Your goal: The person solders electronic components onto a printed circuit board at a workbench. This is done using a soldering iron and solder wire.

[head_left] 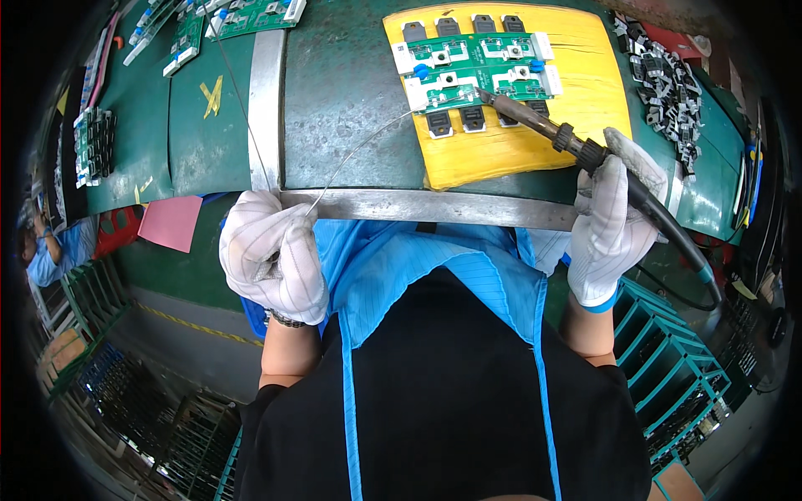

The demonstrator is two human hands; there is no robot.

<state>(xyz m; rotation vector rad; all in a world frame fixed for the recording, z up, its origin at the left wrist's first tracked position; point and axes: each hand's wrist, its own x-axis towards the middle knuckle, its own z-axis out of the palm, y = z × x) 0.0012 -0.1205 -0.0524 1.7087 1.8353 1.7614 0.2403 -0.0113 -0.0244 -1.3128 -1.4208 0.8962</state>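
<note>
White-gloved, my right hand [616, 209] grips a soldering iron [576, 149] by its dark handle. The iron's tip points up-left and rests on or just above a green circuit board panel [468, 67]. Between the closed fingers of my left hand [274, 255], also gloved, runs a thin solder wire [351, 156]. Its far end reaches the board close to the iron's tip; whether the two touch is too small to tell. Black components with metal tabs stick out along the panel's upper and lower sides. Under the panel lies a yellow pad [576, 92].
A metal strip [434, 204] edges the green bench. Clipped black and metal parts [668, 92] form a heap at the right. More circuit boards [238, 18] lie at the upper left, and a stack of boards [94, 146] stands at the far left. Another person [63, 250] sits beyond.
</note>
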